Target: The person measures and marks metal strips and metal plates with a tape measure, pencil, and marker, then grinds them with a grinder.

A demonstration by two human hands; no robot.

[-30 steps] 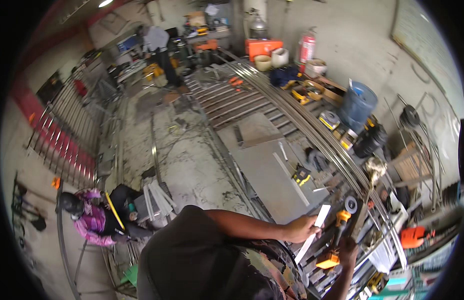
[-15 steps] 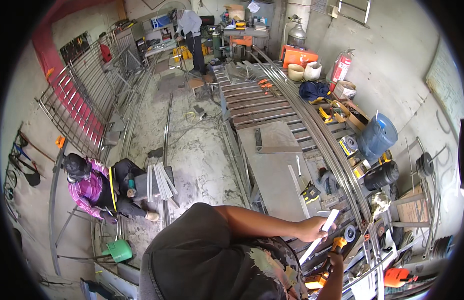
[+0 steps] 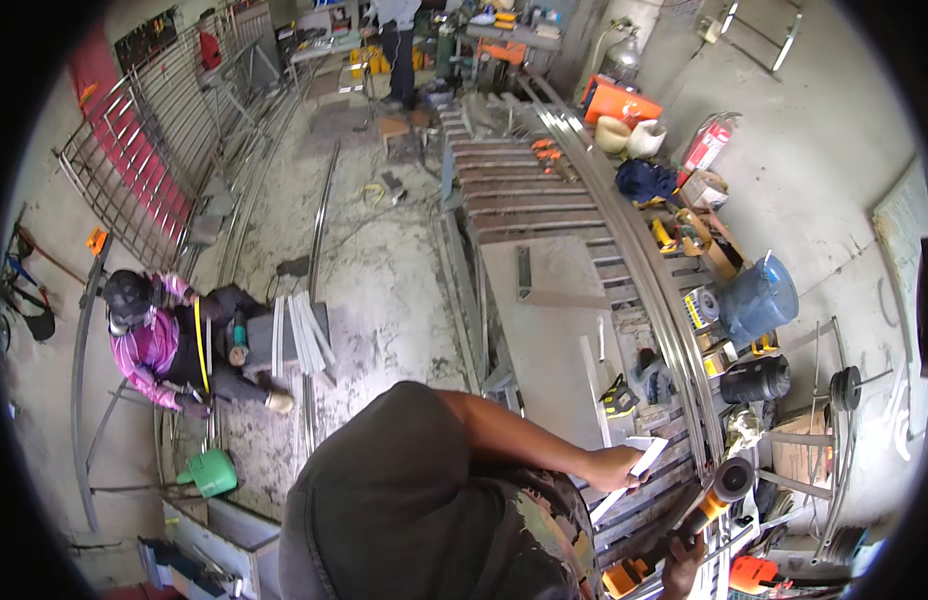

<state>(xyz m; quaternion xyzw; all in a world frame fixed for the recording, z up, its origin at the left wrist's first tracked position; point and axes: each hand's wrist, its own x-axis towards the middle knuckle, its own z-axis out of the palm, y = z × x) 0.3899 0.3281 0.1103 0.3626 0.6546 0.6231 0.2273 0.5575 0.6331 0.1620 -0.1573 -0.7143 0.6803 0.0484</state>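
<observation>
A pale, flat metal strip (image 3: 644, 458) slants through my left hand (image 3: 614, 468), whose fingers are closed round it. Below and to its right, my right hand (image 3: 682, 562) grips a yellow and black angle grinder (image 3: 702, 512) by its body. The grinder's round disc (image 3: 733, 479) points up and away, a short gap from the strip. Both are over the slatted metal bench. Beyond the left hand a yellow and black tape measure (image 3: 619, 397) lies by a large grey metal sheet (image 3: 549, 340) with a steel square (image 3: 524, 272) on it.
Long metal tubes (image 3: 639, 240) run down the bench's right side. A blue bucket (image 3: 759, 300) and a fire extinguisher (image 3: 706, 147) stand by the right wall. To the left, a person in a pink shirt (image 3: 149, 340) sits near several metal strips (image 3: 304, 335); another person (image 3: 396, 50) stands at the back.
My right hand has brought the grinder right and its disc now appears larger. My left hand, still holding the strip, has shifted slightly left. The view has tilted lower.
</observation>
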